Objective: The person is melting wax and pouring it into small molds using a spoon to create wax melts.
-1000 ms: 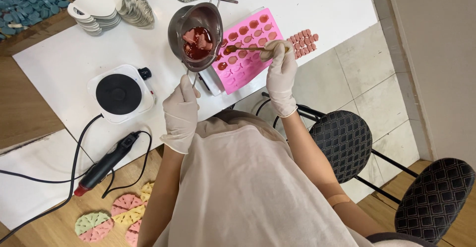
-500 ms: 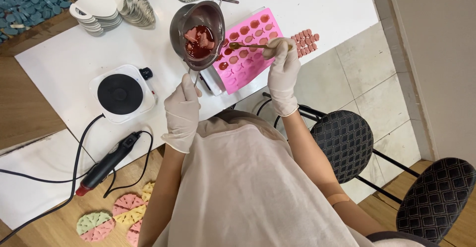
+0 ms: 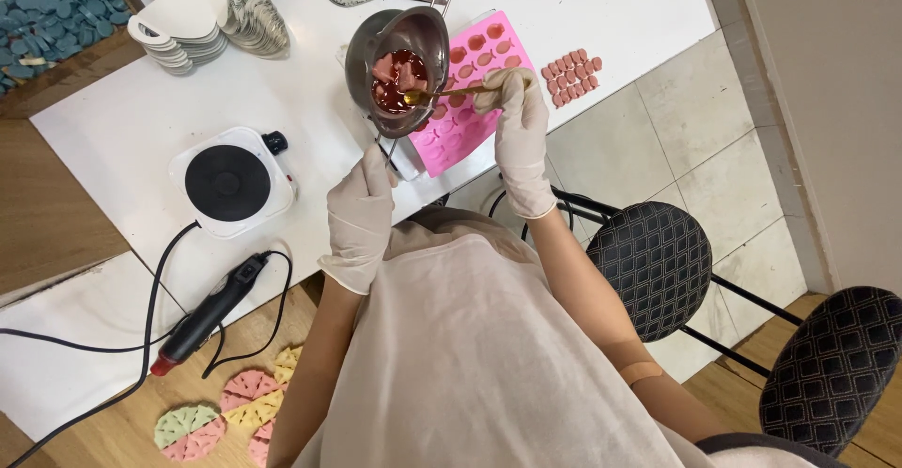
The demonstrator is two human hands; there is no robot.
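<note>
Both my hands wear pale gloves. My left hand [image 3: 362, 210] grips the handle of a small metal melting pot [image 3: 373, 45] held over the white table. Dark red liquid with pink chunks [image 3: 399, 78] fills the pot. My right hand [image 3: 515, 116] holds a gold spoon [image 3: 442, 93] whose bowl dips into the liquid. Under and beside the pot lies a pink silicone mould [image 3: 470, 120] with several small cavities, some filled red.
A white hot plate [image 3: 228, 183] with a black top stands left of my hands. A black heat tool [image 3: 202, 318] with cord lies below it. Small pink pieces [image 3: 568, 75], white stacked dishes [image 3: 178, 31] and two black stools [image 3: 658, 261] are around.
The spoon has moved from over the mould into the pot's liquid. The pot has tilted slightly and stays held over the mould's left edge.
</note>
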